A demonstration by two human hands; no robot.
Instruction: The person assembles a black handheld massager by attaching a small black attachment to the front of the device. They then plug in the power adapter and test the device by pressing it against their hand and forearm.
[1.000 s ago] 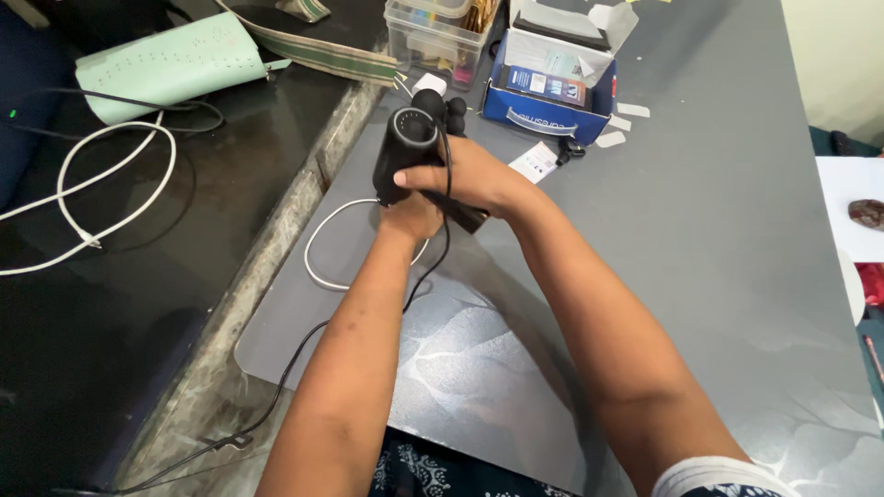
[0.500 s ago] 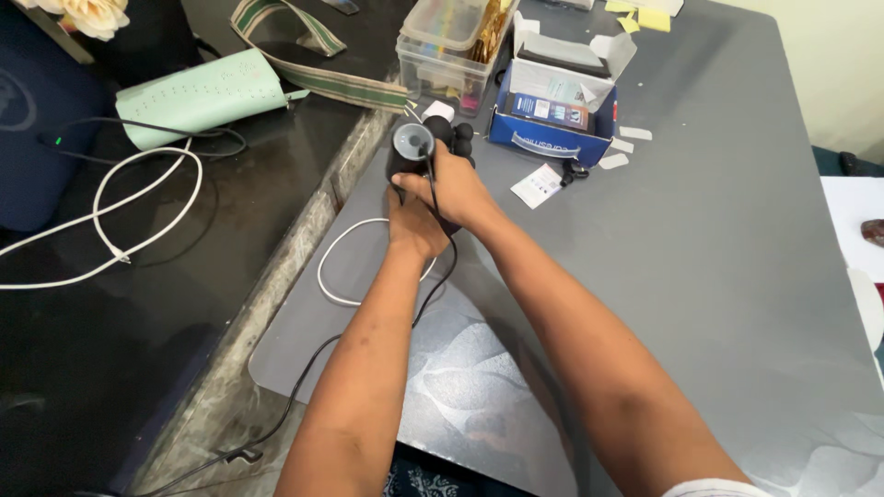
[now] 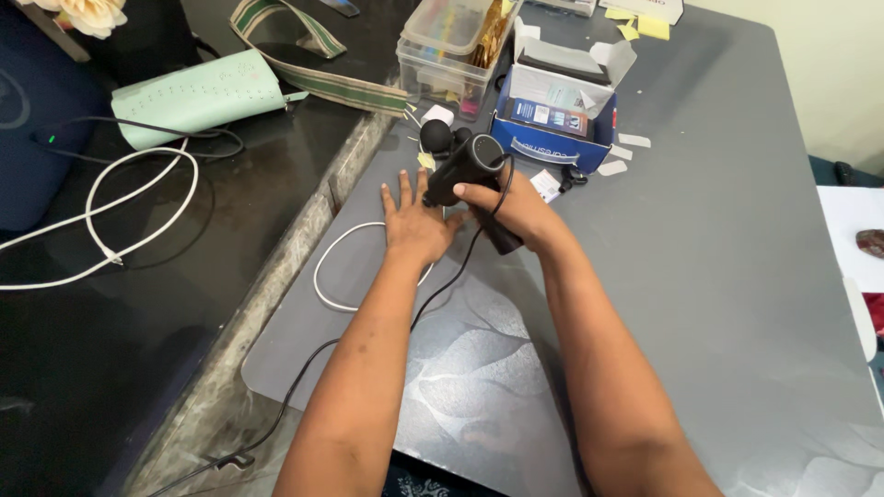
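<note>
Massager (image 3: 465, 166), black w/ round ball head, sits clamped in right hand (image 3: 516, 210) grip just above the grey table (image 3: 718, 276), ball end angled onto back of left hand (image 3: 416, 221), which lies flat, fingers apart, prob to take the pressure

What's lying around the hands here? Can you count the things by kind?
Black handheld massage gun with ball head: 1
Boxes, blue open cardboard and clear plastic: 2
Cables, white looped and black thin: 2
Mint-green rolled pouch: 1
Total: 6
</note>
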